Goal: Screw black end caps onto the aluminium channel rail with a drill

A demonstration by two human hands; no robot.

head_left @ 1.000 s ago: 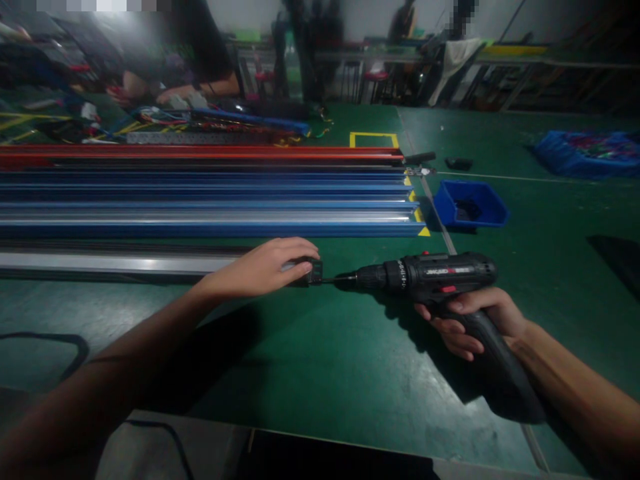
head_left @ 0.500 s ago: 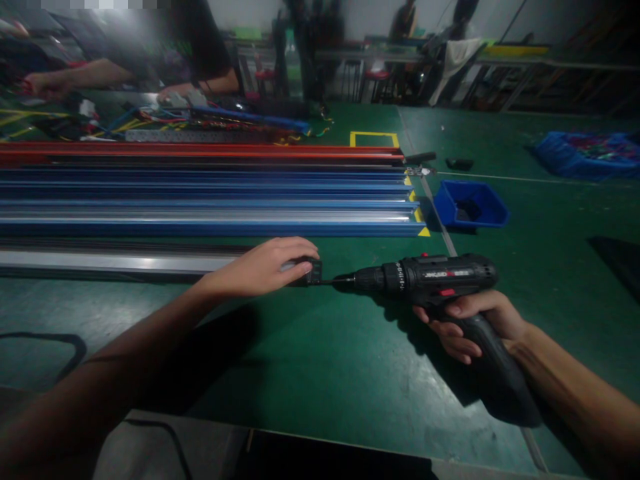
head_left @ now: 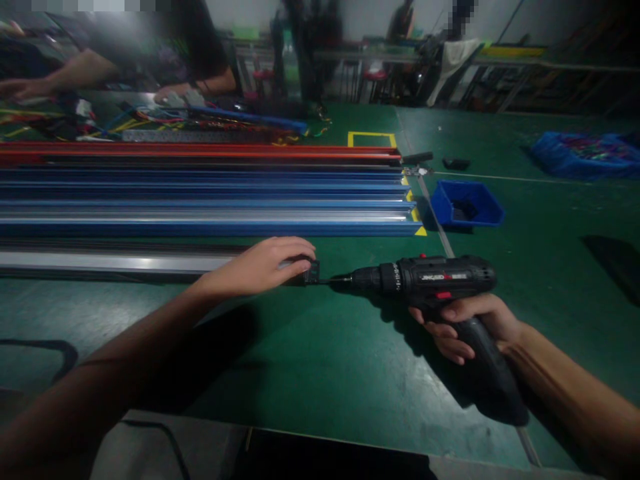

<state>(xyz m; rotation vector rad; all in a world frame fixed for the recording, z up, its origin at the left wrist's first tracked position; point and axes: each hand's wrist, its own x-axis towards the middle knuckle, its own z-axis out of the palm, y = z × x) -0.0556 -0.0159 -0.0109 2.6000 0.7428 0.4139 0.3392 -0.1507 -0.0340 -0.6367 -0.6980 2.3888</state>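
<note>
My right hand [head_left: 465, 327] is wrapped round the grip of a black cordless drill [head_left: 435, 277], its chuck facing left. The thin driver bit [head_left: 333, 280] reaches the black end cap [head_left: 311, 272] on a long silver-and-black metal profile [head_left: 125, 260]. Over the end of that profile lies my left hand [head_left: 265, 263], its thumb and fingers closed round the end by the cap. The underside of the profile's end and the left palm are hidden.
Blue profiles [head_left: 210, 228] and a red profile [head_left: 210, 152] lie behind in parallel. A blue bin [head_left: 467, 203] holds small dark parts. Farther right sits a blue bag [head_left: 583, 157] of coloured pieces. Across the green table [head_left: 300, 373], a co-worker's arms [head_left: 85, 70] are over wires.
The drill bit stays at the end cap and both hands keep their grip. The whole view shifts slightly. Across the table, the co-worker's hand on the left has moved farther left.
</note>
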